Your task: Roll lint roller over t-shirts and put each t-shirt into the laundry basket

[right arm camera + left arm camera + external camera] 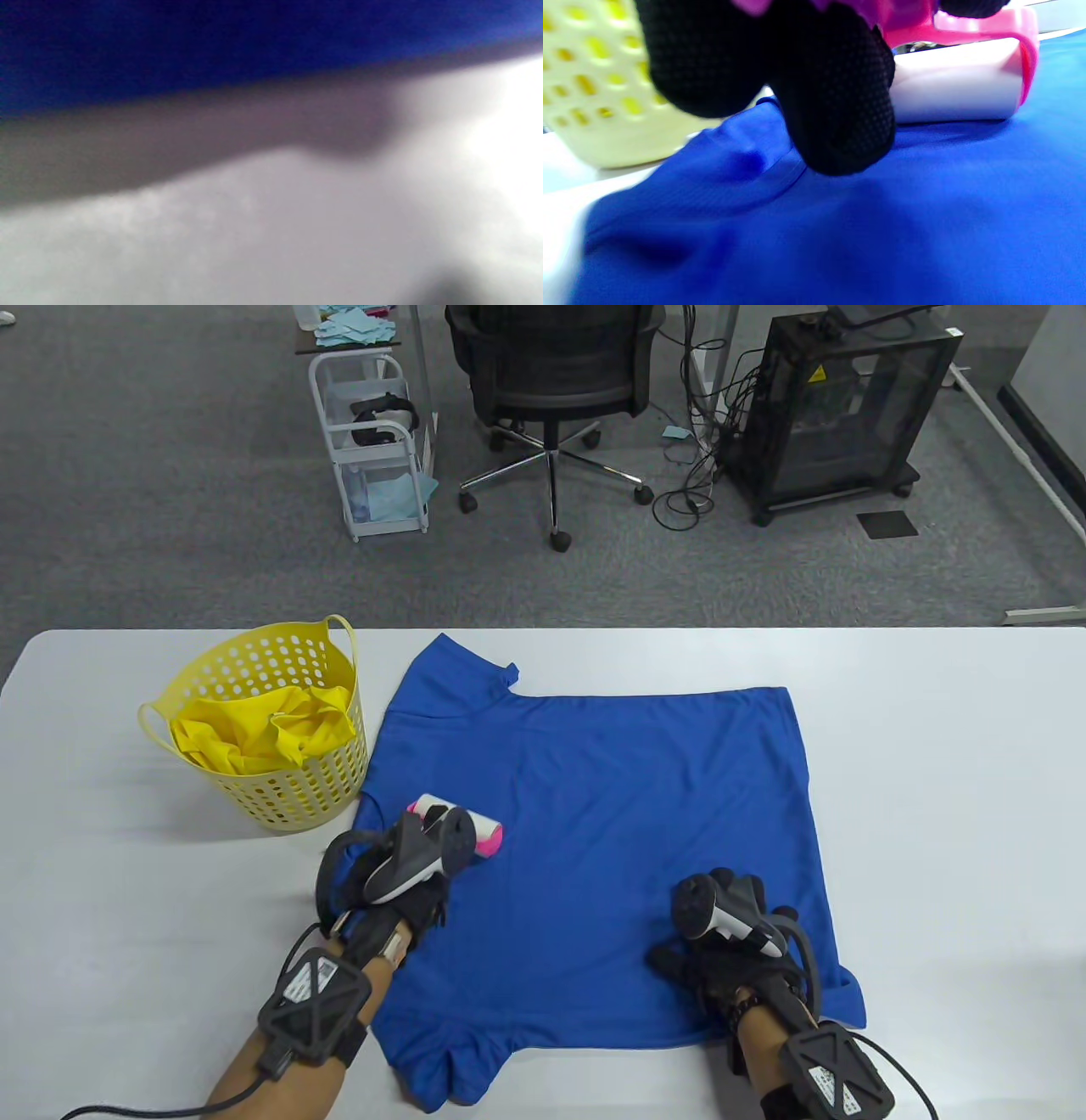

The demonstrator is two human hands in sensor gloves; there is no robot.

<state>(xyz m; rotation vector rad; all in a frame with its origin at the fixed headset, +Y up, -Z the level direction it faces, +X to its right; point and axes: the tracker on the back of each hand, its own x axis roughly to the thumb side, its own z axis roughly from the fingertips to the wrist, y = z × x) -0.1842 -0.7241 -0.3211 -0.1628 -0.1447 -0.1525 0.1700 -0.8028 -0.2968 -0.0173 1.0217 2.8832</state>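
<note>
- Left hand (399, 874) grips pink-framed white lint roller (458, 824) on flat blue t-shirt (611, 814); right hand (721, 950) presses it, fingers flat.
- We judge 1 yellow t-shirt (271, 734) done, lying in perforated yellow plastic laundry basket (297, 797); blue one mid-rolling.

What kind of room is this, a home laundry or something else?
Probably an office or lab, not a home: grey carpet floor, a black mesh swivel office chair, and a black equipment cabinet on wheels trailing cables stand behind the white table.
</note>
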